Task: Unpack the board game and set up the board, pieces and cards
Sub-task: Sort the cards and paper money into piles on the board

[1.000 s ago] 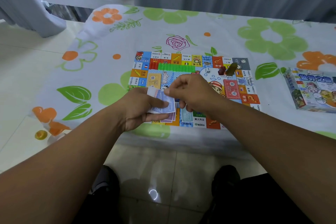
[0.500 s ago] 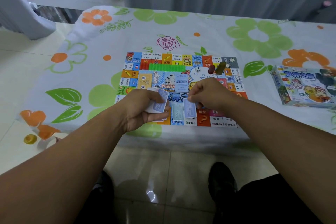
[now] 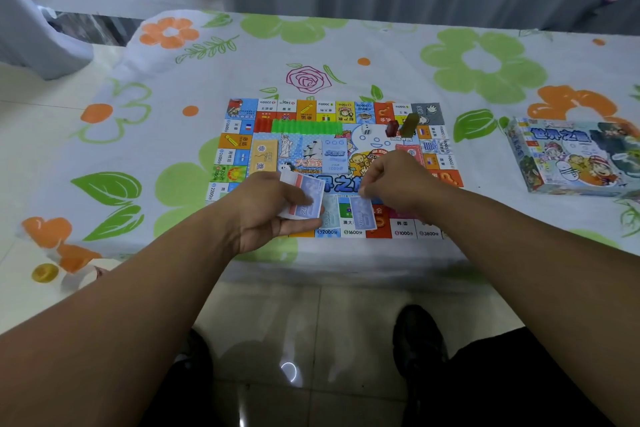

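The table (image 3: 381,45), covered by a flowered cloth, is running out of view on the right. The board (image 3: 367,146) is lying flat near its front edge, and both hands are partly hiding the board's near side. The box (image 3: 571,156) is lying well to the right, with its far corner cut off. The left hand (image 3: 266,211) is gripping a wad of notes (image 3: 306,198) over the board. The right hand (image 3: 398,180) is curling its fingers at the top of the blue note (image 3: 363,213), which is lying beside a pale note (image 3: 330,215). I cannot tell whether it is pinching the blue one. Two pawns (image 3: 400,126) and one die (image 3: 366,130) are sitting near the board's far right corner.
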The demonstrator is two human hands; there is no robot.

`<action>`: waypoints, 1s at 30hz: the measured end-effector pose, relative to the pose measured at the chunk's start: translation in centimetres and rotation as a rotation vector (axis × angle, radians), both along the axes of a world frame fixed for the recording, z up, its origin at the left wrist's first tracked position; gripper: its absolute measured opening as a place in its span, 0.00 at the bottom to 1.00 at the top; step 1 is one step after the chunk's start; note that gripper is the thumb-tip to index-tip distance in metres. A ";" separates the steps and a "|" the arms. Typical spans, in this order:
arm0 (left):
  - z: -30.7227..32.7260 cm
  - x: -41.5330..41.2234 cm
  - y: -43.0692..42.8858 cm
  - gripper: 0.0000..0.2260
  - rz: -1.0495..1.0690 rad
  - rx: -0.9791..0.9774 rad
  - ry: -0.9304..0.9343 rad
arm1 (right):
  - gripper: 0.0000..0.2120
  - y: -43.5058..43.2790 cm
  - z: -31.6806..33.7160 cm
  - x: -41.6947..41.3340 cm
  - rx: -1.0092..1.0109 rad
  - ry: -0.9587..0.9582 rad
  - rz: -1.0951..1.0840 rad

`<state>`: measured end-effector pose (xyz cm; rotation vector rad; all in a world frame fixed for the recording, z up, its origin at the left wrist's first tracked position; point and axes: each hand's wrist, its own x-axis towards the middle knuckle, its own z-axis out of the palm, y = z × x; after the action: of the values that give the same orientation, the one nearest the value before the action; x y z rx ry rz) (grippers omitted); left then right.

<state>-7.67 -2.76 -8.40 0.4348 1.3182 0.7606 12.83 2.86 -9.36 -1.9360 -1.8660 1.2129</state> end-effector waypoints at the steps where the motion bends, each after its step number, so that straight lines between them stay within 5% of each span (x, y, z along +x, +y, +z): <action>1: 0.0 0.1 0.0 0.18 -0.003 0.001 -0.002 | 0.01 0.0 0.0 0.0 0.013 -0.004 -0.003; 9: -0.2 0.9 0.1 0.15 -0.050 0.024 -0.021 | 0.10 -1.3 1.6 -1.7 -0.087 0.311 0.077; 13: -0.2 1.3 0.1 0.15 -0.063 0.026 -0.044 | 0.04 -1.2 1.6 -1.5 -0.035 0.310 0.051; 30: 0.1 0.2 0.3 0.10 0.016 -0.010 -0.020 | 0.04 0.0 0.1 1.2 -0.044 0.041 0.001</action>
<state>-7.46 -2.44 -8.30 0.4081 1.3075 0.7701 14.07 2.85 -9.24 -1.9173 -1.8354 1.2951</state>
